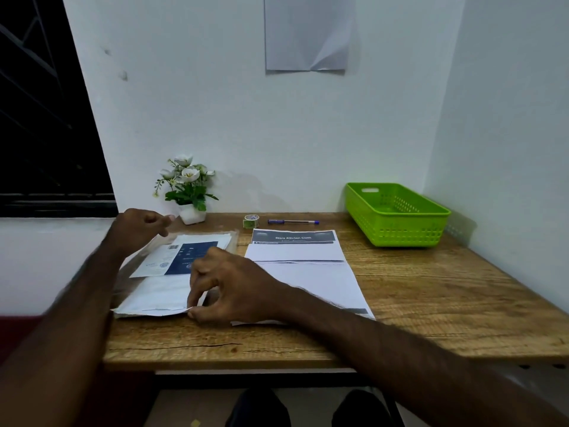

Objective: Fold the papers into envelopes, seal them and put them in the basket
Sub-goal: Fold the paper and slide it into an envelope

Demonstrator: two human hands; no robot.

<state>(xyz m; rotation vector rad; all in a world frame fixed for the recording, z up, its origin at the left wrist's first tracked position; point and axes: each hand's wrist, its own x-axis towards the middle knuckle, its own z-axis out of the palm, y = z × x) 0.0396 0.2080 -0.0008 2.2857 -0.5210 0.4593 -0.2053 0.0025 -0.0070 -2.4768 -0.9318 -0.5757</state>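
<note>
A stack of papers point(154, 291) lies on the left of the wooden table point(431, 303), with a blue printed sheet point(184, 255) on top. My right hand point(228, 285) pinches the near right corner of the stack's top white sheet between thumb and fingers. My left hand point(138, 226) hovers with curled fingers over the stack's far left corner; I cannot tell whether it holds paper. A partly folded sheet point(308, 272) with a dark header lies in the middle. The green basket point(397, 214) stands empty at the back right.
A roll of tape point(251, 221) and a blue pen point(292, 222) lie at the back of the table. A small white pot of flowers point(187, 189) stands at the back left against the wall. A paper hangs on the wall above.
</note>
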